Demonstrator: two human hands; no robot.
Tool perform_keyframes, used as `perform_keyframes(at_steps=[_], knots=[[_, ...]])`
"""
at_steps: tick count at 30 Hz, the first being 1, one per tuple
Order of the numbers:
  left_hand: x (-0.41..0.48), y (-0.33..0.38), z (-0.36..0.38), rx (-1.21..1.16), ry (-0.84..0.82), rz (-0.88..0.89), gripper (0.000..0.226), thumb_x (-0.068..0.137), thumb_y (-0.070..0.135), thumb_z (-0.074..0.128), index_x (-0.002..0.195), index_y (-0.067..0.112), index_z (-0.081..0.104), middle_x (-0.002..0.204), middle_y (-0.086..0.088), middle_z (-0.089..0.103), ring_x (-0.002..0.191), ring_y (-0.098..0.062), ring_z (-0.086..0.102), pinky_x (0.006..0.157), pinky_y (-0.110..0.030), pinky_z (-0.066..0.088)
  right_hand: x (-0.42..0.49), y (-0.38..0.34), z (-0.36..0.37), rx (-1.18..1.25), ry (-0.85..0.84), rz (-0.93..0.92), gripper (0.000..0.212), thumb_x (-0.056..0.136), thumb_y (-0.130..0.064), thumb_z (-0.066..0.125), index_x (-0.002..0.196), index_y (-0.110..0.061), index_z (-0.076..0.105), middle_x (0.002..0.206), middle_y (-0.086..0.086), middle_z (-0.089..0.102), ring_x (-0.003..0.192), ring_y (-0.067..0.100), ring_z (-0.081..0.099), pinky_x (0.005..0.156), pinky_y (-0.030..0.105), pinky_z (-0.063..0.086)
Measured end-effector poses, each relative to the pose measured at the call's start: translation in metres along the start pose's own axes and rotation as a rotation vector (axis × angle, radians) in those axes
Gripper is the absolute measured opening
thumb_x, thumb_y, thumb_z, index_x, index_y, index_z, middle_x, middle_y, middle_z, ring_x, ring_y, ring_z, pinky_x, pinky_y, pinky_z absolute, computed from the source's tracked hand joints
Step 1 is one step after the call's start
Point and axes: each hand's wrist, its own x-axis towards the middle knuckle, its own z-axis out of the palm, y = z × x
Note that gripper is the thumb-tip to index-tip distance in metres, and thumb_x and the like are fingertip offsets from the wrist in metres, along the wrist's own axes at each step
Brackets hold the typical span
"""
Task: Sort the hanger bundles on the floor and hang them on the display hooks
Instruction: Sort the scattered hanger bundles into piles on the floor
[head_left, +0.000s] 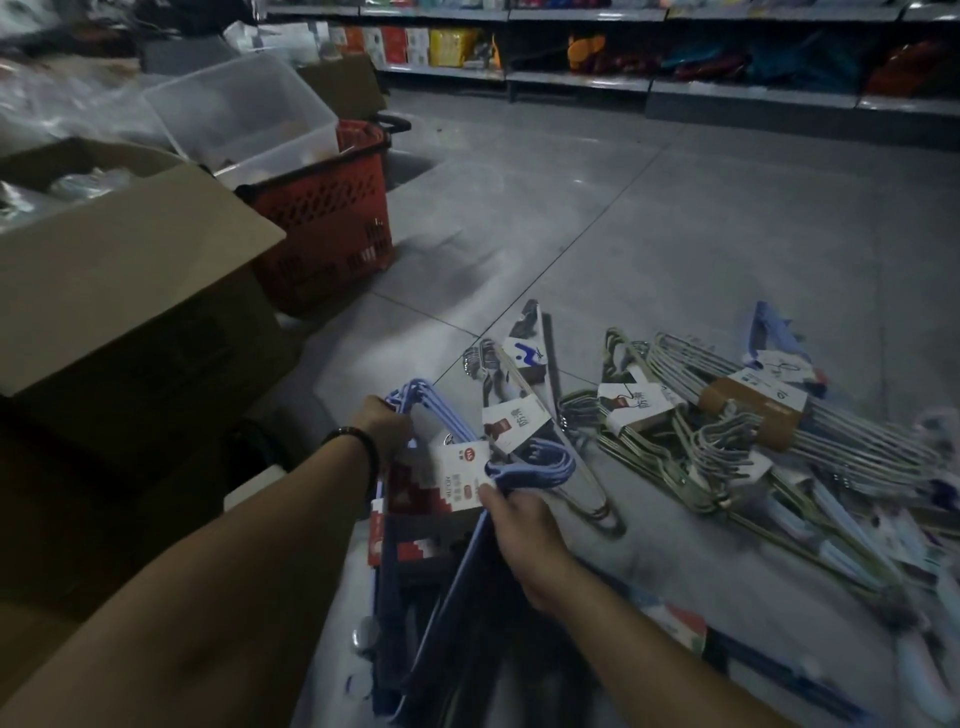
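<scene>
Left grip (387, 426) curls round blue hanger bundle (460, 467) at one end, right grip (522, 525) pinches its hooks (550, 460), wire hanger bundles (753, 410) lie beside on floor (675, 234)

Grey tiled floor (675, 234) under you. Hanger bundles (753, 415) lie heaped across it ahead and off to your right. On your left, a red basket (332, 218) stands beside a cardboard box (130, 291).

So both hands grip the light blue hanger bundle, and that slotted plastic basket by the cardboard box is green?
No, the head view shows a red slotted plastic basket by the cardboard box. Left hand and right hand do grip the light blue hanger bundle.
</scene>
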Motion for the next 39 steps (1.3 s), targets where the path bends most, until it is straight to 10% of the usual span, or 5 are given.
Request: perform_keyframes(at_steps=[6,15,19,25,39], knots=[[-0.039,-0.015,0.001,0.138,0.243,0.053,0.047,0.097,0.016,0.071,0.140,0.014,0.050,0.128,-0.018,0.062,0.116,-0.037,0.064,0.085,-0.039,0.052,-0.004,0.010,0.023,-0.250,-0.018,-0.023,0.030,0.103,-0.034,0.063,0.127,-0.018,0.070,0.118,0.001,0.073,0.088,0.009,0.061,0.058,0.011,0.038],[-0.027,-0.025,0.014,0.143,0.267,-0.089,0.066,0.091,0.017,0.075,0.144,0.007,0.036,0.142,-0.021,0.049,0.127,-0.042,0.055,0.105,-0.052,0.053,0.001,0.015,0.021,-0.325,-0.084,0.004,0.037,0.099,-0.041,0.067,0.126,-0.017,0.074,0.120,0.000,0.076,0.106,0.019,0.070,0.088,0.029,0.051],[-0.034,-0.016,0.034,0.577,0.406,0.206,0.067,0.083,0.027,0.079,0.137,0.016,0.040,0.142,-0.017,0.041,0.133,-0.041,0.040,0.109,-0.056,0.037,0.011,0.015,0.001,-0.313,-0.025,0.040,0.031,0.092,-0.045,0.065,0.090,-0.018,0.081,0.087,0.001,0.078,0.082,0.022,0.075,0.081,0.048,0.064],[-0.048,0.012,0.084,0.920,0.009,0.541,0.045,0.102,0.053,0.051,0.138,0.025,0.056,0.139,-0.011,0.054,0.131,-0.035,0.046,0.113,-0.057,0.035,0.024,0.006,-0.072,-0.459,0.346,-0.076,0.033,0.098,-0.031,0.060,0.070,-0.015,0.065,0.069,0.002,0.068,0.067,0.020,0.065,0.065,0.034,0.053],[0.032,0.038,0.103,0.556,-0.254,0.496,0.038,0.096,0.013,0.065,0.134,0.018,0.062,0.136,-0.012,0.061,0.124,-0.032,0.060,0.108,-0.049,0.049,0.088,-0.078,-0.108,-1.304,0.042,0.155,0.036,0.095,-0.040,0.066,0.120,-0.014,0.068,0.124,0.012,0.069,0.111,0.030,0.066,0.093,0.038,0.056]])
